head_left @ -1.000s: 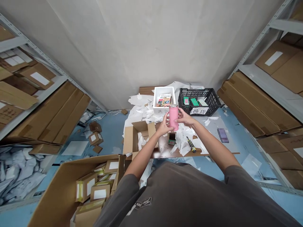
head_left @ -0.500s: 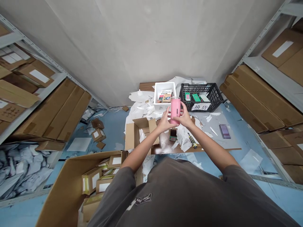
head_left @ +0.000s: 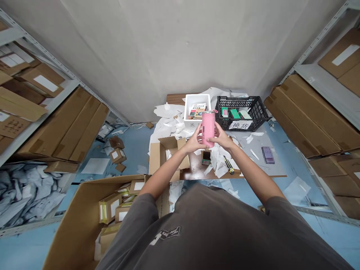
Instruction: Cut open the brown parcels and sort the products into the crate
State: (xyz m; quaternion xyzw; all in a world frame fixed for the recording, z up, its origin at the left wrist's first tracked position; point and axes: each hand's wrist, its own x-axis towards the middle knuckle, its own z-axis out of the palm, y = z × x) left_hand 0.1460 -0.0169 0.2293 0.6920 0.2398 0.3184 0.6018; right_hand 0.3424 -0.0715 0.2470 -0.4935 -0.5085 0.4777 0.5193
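Both hands (head_left: 193, 144) (head_left: 225, 140) are presumably steadying a tumbler (head_left: 208, 129) between curled fingers (head_left: 218, 128) above the table (head_left: 174, 99), inside its near edge.

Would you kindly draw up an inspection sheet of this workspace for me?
Surface: wood-look table top, much of it covered.
Job's things: pink tumbler, roughly upright, held above the table top; open carton to its left.
Clutter: crumpled white paper, with a utility knife beside it.
Hands: left hand and right hand grip the tumbler from either side.
Cables: thin white strands on the floor by the wall, perhaps cables.
Surroundings: white bin and black crate behind; storage racks on both sides; large carton of small boxes at lower left.
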